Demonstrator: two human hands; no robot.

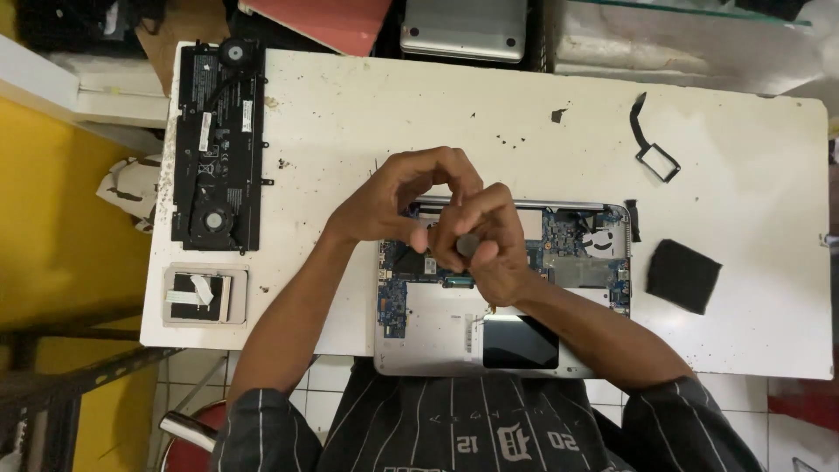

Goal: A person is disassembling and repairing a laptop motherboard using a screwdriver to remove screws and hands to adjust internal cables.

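At table centre, opened laptop chassis (437,328) with exposed blue circuit board (572,238), right hand (489,249) gripping screwdriver handle (468,245), left hand (393,197) pinching its shaft, hands together, black battery and fan assembly (217,149) far left, black foam pad (683,275) right.

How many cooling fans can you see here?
3: two on the black battery-and-fan assembly at the table's left, one at its top and one at its bottom; one white fan inside the opened laptop. The hands may hide others.
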